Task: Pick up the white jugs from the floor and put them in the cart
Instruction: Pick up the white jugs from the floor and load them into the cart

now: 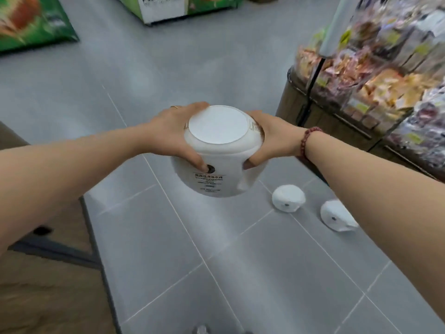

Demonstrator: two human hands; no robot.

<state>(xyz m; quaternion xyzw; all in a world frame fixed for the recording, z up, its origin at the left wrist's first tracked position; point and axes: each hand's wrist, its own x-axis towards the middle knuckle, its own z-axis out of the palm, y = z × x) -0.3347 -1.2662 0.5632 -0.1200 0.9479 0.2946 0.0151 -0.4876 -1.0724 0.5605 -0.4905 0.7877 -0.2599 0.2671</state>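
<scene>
White plastic jug (221, 150) hanging above floor (168, 237), base facing camera. Left hand (173, 138), right hand (272, 138) clamping its sides, fingers (199, 163) curling round. Looking stiff, smooth, probably heavy: gripping both sides seeming safest. Second jug (288, 197), third jug (337, 214) lying below.

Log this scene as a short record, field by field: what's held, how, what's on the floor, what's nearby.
held: white jug, off the floor, base toward the camera
grip: left hand and right hand hold it, one on each side
on floor: second jug and third jug, on the grey tile floor
nearby: snack rack on the right
cart: not in view
</scene>
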